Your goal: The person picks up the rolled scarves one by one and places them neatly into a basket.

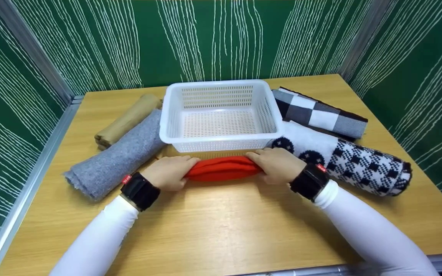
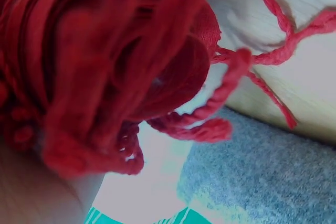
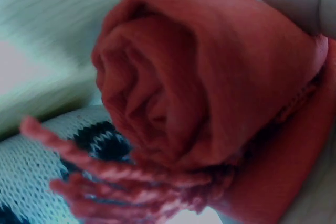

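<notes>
A rolled red scarf (image 1: pixel 223 168) lies crosswise in front of the white basket, a hand at each end. My left hand (image 1: pixel 170 171) grips its left end, where twisted fringe strands (image 2: pixel 199 127) hang loose in the left wrist view. At the other end, my right hand (image 1: pixel 278 165) holds the roll with curled fingers. The right wrist view shows the spiral end of the red roll (image 3: pixel 157 87) close up, with a fingertip (image 3: pixel 294 3) on its outer layer and fringe below it.
Behind the scarf stands a white plastic basket (image 1: pixel 221 136) with nothing in it. To its left lie a grey rolled cloth (image 1: pixel 117 157) and a tan roll (image 1: pixel 129 119). On the right are a checked folded cloth (image 1: pixel 317 111) and a black-and-white patterned roll (image 1: pixel 366 168). Green walls enclose the table (image 1: pixel 221 230).
</notes>
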Action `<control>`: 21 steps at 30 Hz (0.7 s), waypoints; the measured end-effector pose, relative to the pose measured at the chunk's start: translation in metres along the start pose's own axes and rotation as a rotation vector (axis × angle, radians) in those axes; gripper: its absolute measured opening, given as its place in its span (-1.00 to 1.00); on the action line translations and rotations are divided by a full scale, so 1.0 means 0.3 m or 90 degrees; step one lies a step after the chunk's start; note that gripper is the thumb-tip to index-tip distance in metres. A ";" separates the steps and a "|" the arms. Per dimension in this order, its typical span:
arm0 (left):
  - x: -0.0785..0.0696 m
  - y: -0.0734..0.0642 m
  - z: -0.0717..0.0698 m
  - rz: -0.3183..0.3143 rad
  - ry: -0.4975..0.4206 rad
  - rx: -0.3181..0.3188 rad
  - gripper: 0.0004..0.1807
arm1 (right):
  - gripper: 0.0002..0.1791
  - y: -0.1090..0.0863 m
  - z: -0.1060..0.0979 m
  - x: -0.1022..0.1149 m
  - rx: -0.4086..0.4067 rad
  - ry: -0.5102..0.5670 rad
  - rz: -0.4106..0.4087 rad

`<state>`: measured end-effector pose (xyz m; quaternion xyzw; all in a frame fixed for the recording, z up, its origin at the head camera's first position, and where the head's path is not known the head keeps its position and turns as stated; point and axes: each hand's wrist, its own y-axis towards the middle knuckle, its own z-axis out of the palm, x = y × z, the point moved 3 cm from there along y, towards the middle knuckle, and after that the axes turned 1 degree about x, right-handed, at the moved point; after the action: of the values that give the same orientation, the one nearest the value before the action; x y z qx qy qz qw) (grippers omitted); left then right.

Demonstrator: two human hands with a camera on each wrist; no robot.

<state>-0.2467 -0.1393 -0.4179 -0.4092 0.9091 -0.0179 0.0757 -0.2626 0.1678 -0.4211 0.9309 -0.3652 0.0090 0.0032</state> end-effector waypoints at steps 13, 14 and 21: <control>0.010 -0.004 -0.017 -0.007 0.004 -0.011 -0.55 | -0.16 -0.001 -0.021 0.008 0.016 0.004 0.018; 0.010 -0.005 -0.019 -0.006 0.002 -0.011 -0.55 | -0.16 -0.002 -0.023 0.009 0.015 0.004 0.017; 0.010 -0.012 -0.041 0.006 0.002 -0.020 -0.56 | -0.13 -0.010 -0.045 0.009 0.009 0.011 0.018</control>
<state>-0.2478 -0.1443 -0.4057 -0.4060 0.9114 -0.0037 0.0675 -0.2588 0.1681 -0.4076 0.9256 -0.3780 0.0201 -0.0006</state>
